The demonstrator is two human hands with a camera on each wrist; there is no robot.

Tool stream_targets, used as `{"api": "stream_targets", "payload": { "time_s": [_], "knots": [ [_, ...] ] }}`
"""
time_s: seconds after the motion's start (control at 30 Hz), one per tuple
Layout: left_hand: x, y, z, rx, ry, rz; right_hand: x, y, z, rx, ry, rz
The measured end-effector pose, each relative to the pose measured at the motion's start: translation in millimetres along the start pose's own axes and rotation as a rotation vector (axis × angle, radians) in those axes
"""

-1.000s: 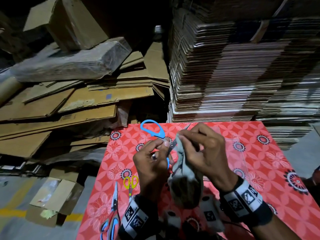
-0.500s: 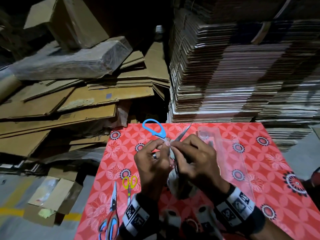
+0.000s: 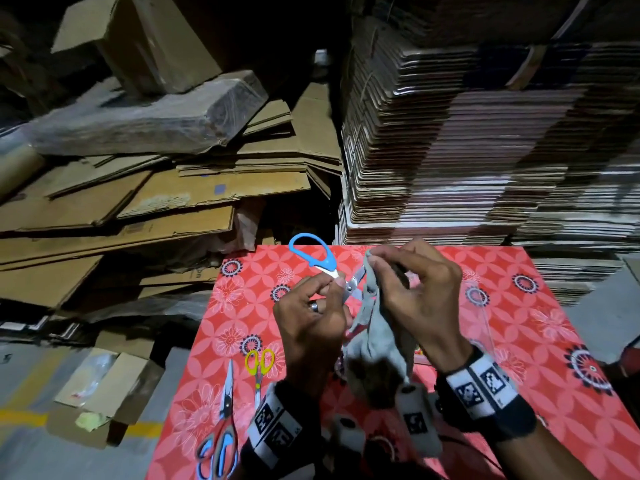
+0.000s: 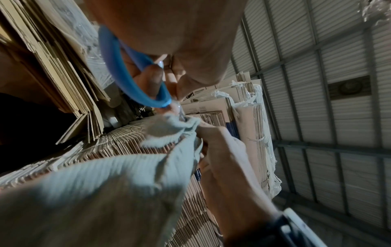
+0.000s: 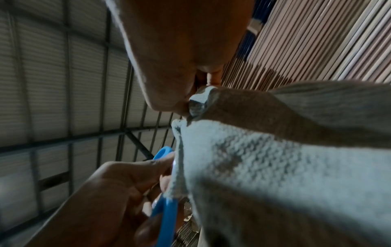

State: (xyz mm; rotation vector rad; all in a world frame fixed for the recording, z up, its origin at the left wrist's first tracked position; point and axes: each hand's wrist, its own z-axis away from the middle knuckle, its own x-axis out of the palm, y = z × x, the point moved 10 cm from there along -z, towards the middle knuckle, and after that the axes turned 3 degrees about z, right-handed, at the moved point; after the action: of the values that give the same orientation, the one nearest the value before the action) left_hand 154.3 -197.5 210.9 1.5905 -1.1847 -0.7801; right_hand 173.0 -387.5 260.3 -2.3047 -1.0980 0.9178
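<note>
My left hand grips a pair of blue-handled scissors near the pivot, one blue loop pointing up and away. The blue loop fills the left wrist view. My right hand pinches the top edge of a grey cloth, which hangs down between both hands above the red patterned table. The cloth is wrapped over the scissor blades, which it mostly hides. In the right wrist view the cloth lies against the blue handle.
Small yellow-handled scissors and a larger red-and-blue pair lie on the table's near left. Tall stacks of flat cardboard rise behind the table. Loose cardboard sheets pile up at the left.
The right hand has slid the cloth up along the blades, from low by the pivot to the tips, and now pinches it at the top. The left hand keeps hold of the scissors.
</note>
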Motion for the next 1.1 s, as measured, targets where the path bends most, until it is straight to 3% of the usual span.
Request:
{"api": "stream_targets", "payload": {
  "time_s": [0.1,0.27,0.4,0.57,0.7,0.83,1.0,1.1],
  "knots": [
    [-1,2,1,0.017,0.005,0.001,20,-24,21,-0.085,-0.126,-0.001],
    [0,-1,1,0.013,0.005,0.010,-6,6,-10,-0.007,0.019,-0.029],
    [-2,6,1,0.026,0.024,0.034,16,-30,18,-0.137,-0.109,-0.014],
    [-1,-3,1,0.003,0.006,0.066,-7,1,-6,-0.039,0.014,-0.064],
    [-1,3,1,0.015,0.006,0.064,18,-28,18,-0.126,-0.140,-0.045],
    [2,-6,0,-0.020,-0.002,0.087,-1,3,-9,-0.033,-0.025,-0.094],
    [-2,-7,-1,-0.013,0.008,0.090,23,-28,16,-0.145,-0.176,-0.082],
    [-2,-12,-1,-0.024,0.002,0.091,8,-6,-7,-0.056,-0.086,-0.132]
  ]
}}
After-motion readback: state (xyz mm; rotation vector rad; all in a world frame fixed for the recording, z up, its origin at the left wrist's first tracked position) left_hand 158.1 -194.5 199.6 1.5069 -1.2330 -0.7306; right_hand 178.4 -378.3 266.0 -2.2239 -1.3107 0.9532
